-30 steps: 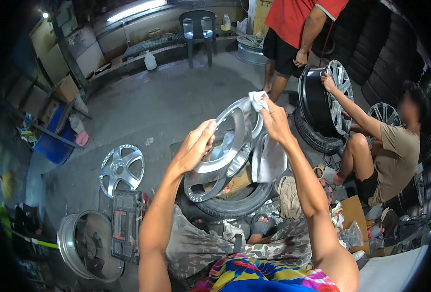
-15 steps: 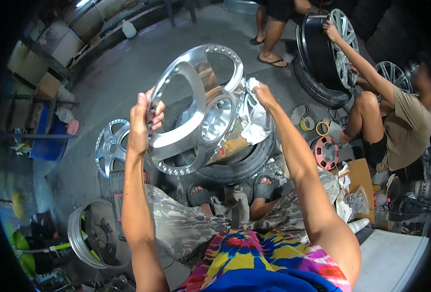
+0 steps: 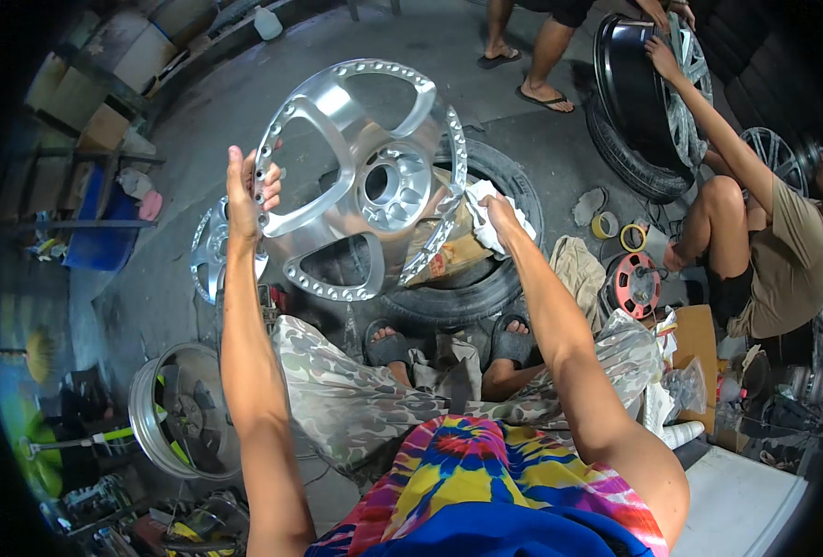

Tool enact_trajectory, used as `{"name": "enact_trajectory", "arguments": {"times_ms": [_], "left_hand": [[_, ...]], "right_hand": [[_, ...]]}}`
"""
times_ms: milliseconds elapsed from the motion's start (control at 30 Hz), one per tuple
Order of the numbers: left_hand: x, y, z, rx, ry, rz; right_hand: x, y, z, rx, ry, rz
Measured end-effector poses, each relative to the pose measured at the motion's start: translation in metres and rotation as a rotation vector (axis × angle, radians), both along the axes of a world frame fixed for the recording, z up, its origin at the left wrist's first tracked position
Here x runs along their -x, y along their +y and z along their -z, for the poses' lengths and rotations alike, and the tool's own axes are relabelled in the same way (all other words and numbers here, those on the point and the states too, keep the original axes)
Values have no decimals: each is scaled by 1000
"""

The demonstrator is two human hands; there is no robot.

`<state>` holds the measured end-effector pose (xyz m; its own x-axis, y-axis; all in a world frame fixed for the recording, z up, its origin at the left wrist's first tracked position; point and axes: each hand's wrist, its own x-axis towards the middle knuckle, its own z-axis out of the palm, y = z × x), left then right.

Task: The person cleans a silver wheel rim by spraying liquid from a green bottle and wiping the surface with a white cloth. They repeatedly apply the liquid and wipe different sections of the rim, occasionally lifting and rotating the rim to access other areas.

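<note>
A shiny silver wheel face (image 3: 410, 190) with wide spokes and a row of holes round its edge is held up before me, tilted. My left hand (image 3: 252, 193) grips its left edge, thumb up and fingers wrapped through an opening. A white cloth (image 3: 482, 197) is bunched in my right hand (image 3: 501, 221), at the right edge of the wheel face. Below it a black tyre (image 3: 521, 176) lies on the floor, with a brown cardboard piece (image 3: 450, 255) on it. Another silver wheel face (image 3: 209, 255) stands left of my left hand, partly hidden behind my arm.
At right a seated person (image 3: 792, 251) and a standing person (image 3: 551, 46) have hands at a black-barrelled wheel (image 3: 627, 93) on a tyre. Tape rolls (image 3: 633, 238), a red reel (image 3: 634, 285) and a beige cloth (image 3: 574, 274) lie nearer. A bare rim (image 3: 156, 418) is at lower left.
The wheel face has turned to show its front more fully, and has shifted slightly up and left. My right hand with the cloth has moved lower along its right edge.
</note>
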<state>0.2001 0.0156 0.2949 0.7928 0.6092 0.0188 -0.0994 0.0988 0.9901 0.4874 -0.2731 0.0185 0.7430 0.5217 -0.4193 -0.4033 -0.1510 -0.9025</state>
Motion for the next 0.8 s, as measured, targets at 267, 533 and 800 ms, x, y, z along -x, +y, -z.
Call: {"name": "enact_trajectory", "arguments": {"times_ms": [267,533,800], "left_hand": [[24,10,21,172,51,-198],[1,-32,-12,409,-102,-67],[-26,-69,-33,451,-210,-117]], "right_hand": [[59,-12,-16,64,-121,-29],[79,-69,-32,201,16,-207],[135,-97,-64,145,21,-321]]}}
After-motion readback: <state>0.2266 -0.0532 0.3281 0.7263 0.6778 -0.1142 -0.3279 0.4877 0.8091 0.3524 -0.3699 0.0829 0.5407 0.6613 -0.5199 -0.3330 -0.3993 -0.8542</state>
